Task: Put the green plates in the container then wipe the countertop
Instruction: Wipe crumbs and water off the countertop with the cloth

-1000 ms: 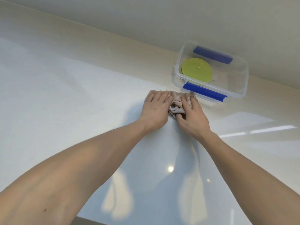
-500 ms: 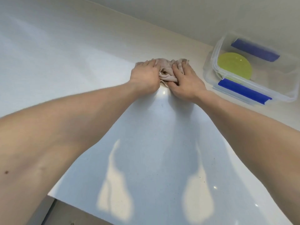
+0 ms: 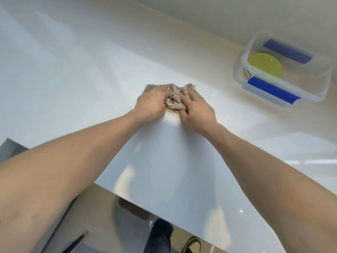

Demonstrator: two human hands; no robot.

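The left hand (image 3: 152, 103) presses flat on the crumpled beige cloth (image 3: 173, 100); the right hand (image 3: 196, 108) grips its bunched folds beside it; both rest on the glossy white countertop (image 3: 73, 84); the green round plates (image 3: 264, 65) lie in the clear plastic container (image 3: 284, 98) far right by the wall; the counter's near edge runs below the forearms.

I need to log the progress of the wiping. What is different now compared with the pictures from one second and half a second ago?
Both hands, left hand and right hand, have slid the cloth along the countertop, leftward away from the container: it lay just in front of the container, now clearly apart. Unchanged: both hands press the bunched cloth, and the green plates lie inside the container.
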